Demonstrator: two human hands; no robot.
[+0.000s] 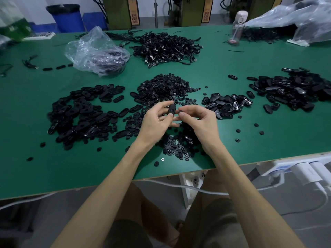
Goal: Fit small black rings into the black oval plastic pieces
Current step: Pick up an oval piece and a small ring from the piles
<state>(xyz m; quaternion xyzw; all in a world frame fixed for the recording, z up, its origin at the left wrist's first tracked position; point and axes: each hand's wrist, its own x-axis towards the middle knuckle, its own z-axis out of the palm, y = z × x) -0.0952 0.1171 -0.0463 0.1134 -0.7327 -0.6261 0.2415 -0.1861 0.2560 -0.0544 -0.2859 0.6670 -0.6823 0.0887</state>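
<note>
My left hand [155,120] pinches one black oval plastic piece [172,109] upright above the green table [232,144]. Close to its right edge, my right hand [197,120] holds a small black ring [180,111] between thumb and forefinger, nearly touching the oval. A heap of small black rings [163,87] lies just beyond my hands, and more rings [177,145] are scattered under my wrists. To the left lies a pile of oval pieces [82,115]. A smaller pile of ovals [225,104] sits to the right.
A large pile of black parts [295,88] lies far right. A heap of black cables [164,47] and a clear plastic bag [95,51] sit at the back. A bottle [237,27] stands back right. The table's front edge runs under my forearms, with white cables below.
</note>
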